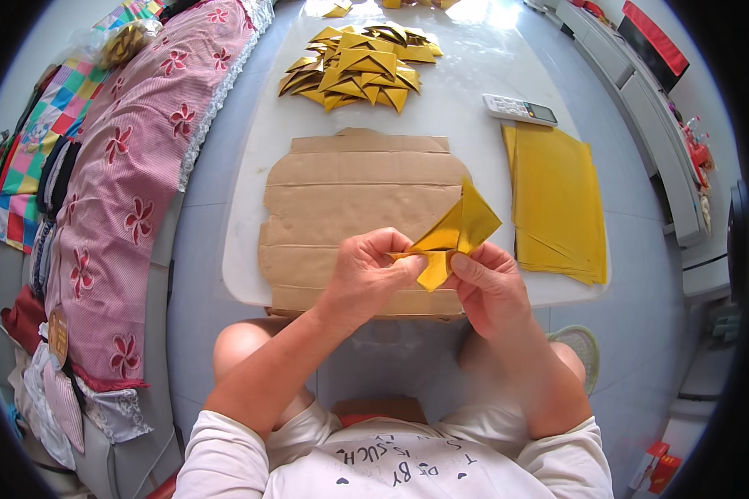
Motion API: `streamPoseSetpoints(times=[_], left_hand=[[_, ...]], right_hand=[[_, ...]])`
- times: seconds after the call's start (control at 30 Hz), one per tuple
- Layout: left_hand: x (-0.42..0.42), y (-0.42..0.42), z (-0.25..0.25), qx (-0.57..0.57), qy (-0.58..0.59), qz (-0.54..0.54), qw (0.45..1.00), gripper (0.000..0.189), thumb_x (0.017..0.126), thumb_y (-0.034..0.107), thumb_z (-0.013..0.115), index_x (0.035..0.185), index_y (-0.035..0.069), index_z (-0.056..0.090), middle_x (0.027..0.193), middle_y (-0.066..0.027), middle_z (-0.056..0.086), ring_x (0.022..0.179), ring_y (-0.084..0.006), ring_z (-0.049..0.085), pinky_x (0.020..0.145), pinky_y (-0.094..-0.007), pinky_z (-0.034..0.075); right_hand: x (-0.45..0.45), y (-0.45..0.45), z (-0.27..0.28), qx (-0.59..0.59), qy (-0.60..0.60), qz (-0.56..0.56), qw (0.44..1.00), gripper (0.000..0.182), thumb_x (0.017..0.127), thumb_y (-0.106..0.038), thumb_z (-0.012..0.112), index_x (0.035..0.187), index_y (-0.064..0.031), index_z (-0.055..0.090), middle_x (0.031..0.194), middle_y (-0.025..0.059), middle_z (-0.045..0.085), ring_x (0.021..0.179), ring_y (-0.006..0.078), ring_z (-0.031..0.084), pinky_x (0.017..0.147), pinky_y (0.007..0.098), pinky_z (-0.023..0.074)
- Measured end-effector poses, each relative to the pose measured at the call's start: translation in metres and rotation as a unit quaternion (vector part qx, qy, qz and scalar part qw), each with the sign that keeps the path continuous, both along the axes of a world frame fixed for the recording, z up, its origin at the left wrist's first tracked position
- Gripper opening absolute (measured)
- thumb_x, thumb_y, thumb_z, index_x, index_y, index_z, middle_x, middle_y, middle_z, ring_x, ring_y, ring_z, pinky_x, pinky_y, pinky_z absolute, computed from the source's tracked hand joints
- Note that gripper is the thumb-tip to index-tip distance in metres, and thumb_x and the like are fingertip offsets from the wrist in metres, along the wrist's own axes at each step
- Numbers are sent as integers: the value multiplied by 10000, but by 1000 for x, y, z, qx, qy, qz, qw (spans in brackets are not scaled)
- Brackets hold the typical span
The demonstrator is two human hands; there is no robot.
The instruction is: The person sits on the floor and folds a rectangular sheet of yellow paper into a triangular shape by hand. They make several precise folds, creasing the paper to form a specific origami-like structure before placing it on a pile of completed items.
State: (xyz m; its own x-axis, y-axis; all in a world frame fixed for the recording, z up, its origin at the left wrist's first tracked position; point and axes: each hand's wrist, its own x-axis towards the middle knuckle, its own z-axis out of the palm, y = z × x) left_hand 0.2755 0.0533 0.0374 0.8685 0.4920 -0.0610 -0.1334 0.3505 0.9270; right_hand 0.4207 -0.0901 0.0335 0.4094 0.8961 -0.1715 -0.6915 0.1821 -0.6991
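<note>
Both my hands hold one partly folded sheet of gold foil paper [468,218] above the near right part of a flat piece of brown cardboard [356,206]. My left hand [374,262] pinches its left end between thumb and fingers. The thumb of my right hand [490,280] presses on its lower right side, with the fingers behind. One pointed part of the paper stands up to the right, and a short flap hangs down between the hands. A stack of flat gold sheets [555,206] lies to the right. Beyond the cardboard is a pile of folded gold paper pieces [368,65].
The white table [249,156] has rounded corners. A white remote control [519,110] touches the top of the sheet stack. More folded pieces lie at the table's far end. A sofa with a pink flowered cover [143,181] runs along the left; a racket [583,355] is below right.
</note>
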Motion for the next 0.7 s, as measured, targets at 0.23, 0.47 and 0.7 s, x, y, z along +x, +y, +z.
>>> streamPoseSetpoints(times=[0.23,0.47,0.7], left_hand=[[7,-22,-5,-24,-26,-18,999,237,920,76,732,1147,15,702,1035,-26,720,892,-73,633,766,-231,517],[6,-19,-7,-24,14,-24,999,223,925,71,730,1141,21,698,1054,-39,729,907,-75,643,797,-236,520],[1,-7,-14,-13,-36,24,999,71,932,45,717,990,33,679,958,-29,711,879,-68,632,788,-236,524]], right_hand=[[-9,5,-8,30,14,-56,998,66,928,-42,707,992,-29,719,978,55,732,834,120,664,800,268,537],[-10,4,-8,39,7,-64,997,59,932,-43,703,988,-32,718,980,57,733,839,124,668,803,267,539],[-7,3,-7,40,-2,-58,998,73,929,-38,706,1000,-40,721,991,56,736,863,113,667,802,259,543]])
